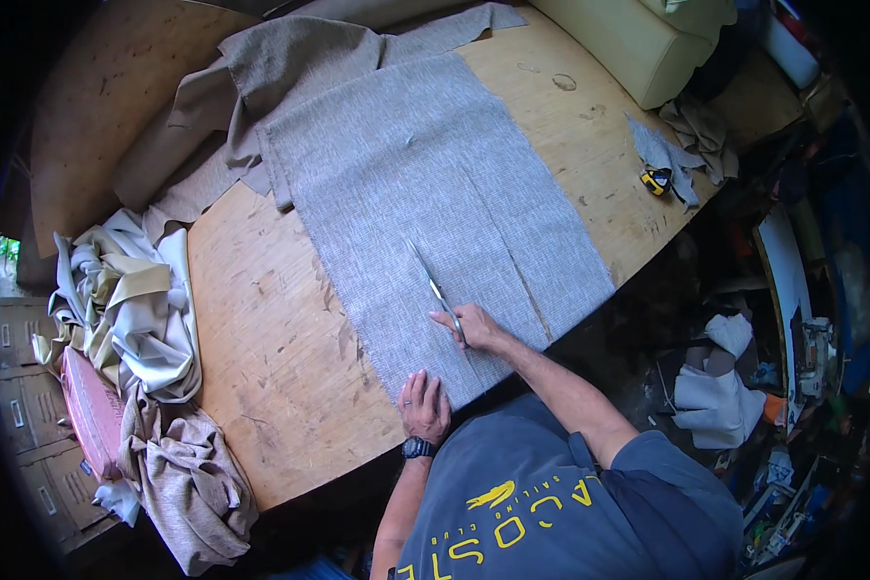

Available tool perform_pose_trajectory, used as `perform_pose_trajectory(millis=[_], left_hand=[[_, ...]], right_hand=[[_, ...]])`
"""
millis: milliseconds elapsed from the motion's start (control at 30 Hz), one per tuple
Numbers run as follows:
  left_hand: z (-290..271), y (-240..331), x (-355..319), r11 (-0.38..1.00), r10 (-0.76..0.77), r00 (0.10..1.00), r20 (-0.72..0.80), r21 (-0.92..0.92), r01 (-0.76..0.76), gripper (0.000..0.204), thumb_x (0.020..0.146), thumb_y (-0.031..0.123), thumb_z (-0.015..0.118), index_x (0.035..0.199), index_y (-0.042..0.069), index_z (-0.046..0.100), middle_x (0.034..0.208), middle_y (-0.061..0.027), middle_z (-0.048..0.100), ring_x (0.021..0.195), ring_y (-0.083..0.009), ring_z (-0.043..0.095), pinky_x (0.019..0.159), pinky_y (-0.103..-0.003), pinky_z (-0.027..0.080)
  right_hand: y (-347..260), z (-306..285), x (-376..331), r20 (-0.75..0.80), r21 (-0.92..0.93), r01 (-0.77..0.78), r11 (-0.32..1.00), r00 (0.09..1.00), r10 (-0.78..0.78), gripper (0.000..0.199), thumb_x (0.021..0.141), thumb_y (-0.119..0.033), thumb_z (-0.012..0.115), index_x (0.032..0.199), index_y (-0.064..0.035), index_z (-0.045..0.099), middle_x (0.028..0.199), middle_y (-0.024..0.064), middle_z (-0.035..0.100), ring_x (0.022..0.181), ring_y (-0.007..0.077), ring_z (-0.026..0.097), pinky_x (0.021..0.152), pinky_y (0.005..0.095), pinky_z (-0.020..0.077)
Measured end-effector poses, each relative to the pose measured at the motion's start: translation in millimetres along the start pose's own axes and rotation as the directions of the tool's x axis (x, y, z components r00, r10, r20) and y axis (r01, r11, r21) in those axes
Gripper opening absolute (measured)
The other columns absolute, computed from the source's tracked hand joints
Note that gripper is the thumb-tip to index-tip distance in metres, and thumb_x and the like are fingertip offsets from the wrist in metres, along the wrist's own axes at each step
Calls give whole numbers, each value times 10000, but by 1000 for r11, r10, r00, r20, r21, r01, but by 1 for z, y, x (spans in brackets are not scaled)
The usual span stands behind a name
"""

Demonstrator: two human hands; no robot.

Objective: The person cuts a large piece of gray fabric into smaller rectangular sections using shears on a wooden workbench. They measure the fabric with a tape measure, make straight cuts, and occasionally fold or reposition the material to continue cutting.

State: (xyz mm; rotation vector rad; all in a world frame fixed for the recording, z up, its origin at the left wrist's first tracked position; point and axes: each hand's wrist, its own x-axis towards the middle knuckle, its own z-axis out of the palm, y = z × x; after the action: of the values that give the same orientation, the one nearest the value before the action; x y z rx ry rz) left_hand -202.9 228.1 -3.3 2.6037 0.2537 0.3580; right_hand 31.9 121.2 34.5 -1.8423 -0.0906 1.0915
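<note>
A large piece of grey woven fabric lies spread on a wooden table, reaching the table's near edge. My right hand is closed round the handles of a pair of scissors, whose long metal blades point away from me over the fabric. Close to the near left corner of the cloth, my left hand rests flat with its fingers stretched out. A dark straight line runs along the fabric to the right of the scissors, and a fainter line shows just below the handles.
Brown-grey cloth is heaped at the far side of the wooden table. Crumpled pale material and a brown cloth hang at the left edge. A yellow-black tape measure lies by scraps at right; a cream padded piece stands behind.
</note>
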Motion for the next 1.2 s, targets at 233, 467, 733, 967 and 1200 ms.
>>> perform_pose_trajectory(millis=[233,467,733,967,1200], left_hand=[[-1,3,1,1000,-4,1000,-10,-20,4,417,853,153,710,1262,93,662,1435,-168,564,1371,-374,493,1142,-518,363],[4,-3,-2,1000,-1,1000,-14,24,1,425,846,196,718,1262,123,674,1448,-143,565,1371,-353,494,1150,-503,363],[3,-2,-1,1000,-11,1000,8,-5,11,425,854,180,712,1271,113,656,1448,-153,556,1373,-377,485,1150,-528,355],[2,-4,-1,1000,-10,1000,24,15,10,440,848,216,726,1270,112,656,1460,-153,543,1384,-372,472,1154,-528,349],[-1,2,0,999,-40,999,23,21,39,467,827,272,760,1257,115,665,1448,-143,559,1385,-354,478,1157,-524,349]], right_hand=[[-11,-3,14,2,-20,20,1000,1000,-20,646,905,-629,701,686,-26,625,581,55,601,483,154,599,494,337,503],[-31,-12,35,-31,-50,35,998,999,-37,627,906,-625,703,682,-45,628,597,65,612,504,152,598,504,327,492],[-69,-19,72,21,65,63,996,998,-64,554,929,-561,716,690,-75,601,598,43,594,515,117,583,491,291,492],[-68,-22,75,5,-30,147,989,989,-147,674,907,-692,653,692,-54,628,602,50,600,523,156,603,527,339,497],[-110,-26,104,35,-29,104,994,994,-103,676,918,-677,647,714,-33,662,613,67,626,573,157,643,566,343,518]])
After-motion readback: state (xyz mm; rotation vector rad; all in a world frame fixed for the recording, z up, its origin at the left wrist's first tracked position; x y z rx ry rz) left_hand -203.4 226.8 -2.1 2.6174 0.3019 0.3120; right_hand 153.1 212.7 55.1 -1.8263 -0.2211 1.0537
